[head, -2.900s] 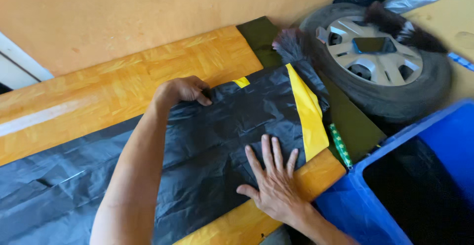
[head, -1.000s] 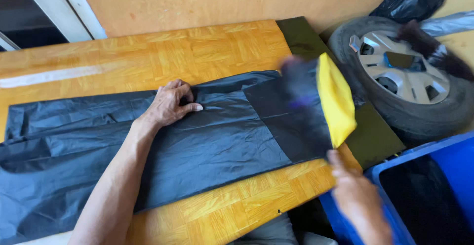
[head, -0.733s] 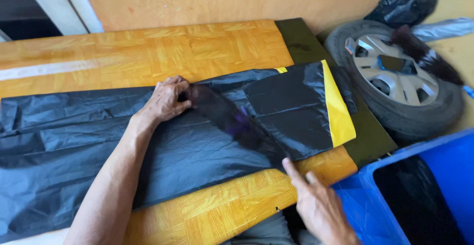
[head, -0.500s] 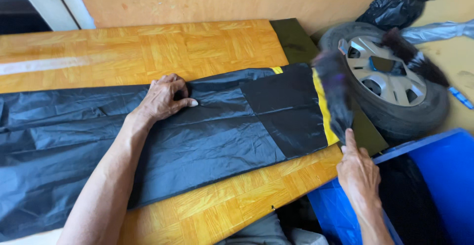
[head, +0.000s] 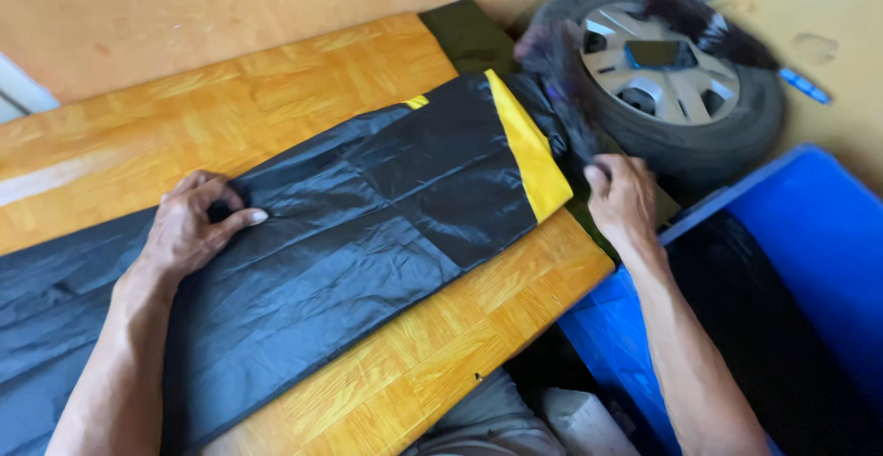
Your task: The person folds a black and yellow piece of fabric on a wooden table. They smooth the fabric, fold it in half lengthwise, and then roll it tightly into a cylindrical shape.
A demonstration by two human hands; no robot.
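orange wall behind, wooden counter [head: 386, 364] below. left hand [head: 189, 235] pinched a fold of the black plastic bag [head: 368, 226], spread flat along the counter. its yellow band [head: 526, 148] lay at the right end, where the right hand [head: 621, 199] gripped the blurred bag edge. looked like mid-flattening; further smoothing would need even tension. blue bin [head: 809, 235] beside the tyre [head: 681, 79] held a dark liner.

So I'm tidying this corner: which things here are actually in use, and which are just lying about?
In use: long black plastic bag with yellow band; left hand; right hand; orange wooden board.

Lying about: grey-hubbed car tyre; blue plastic bin.
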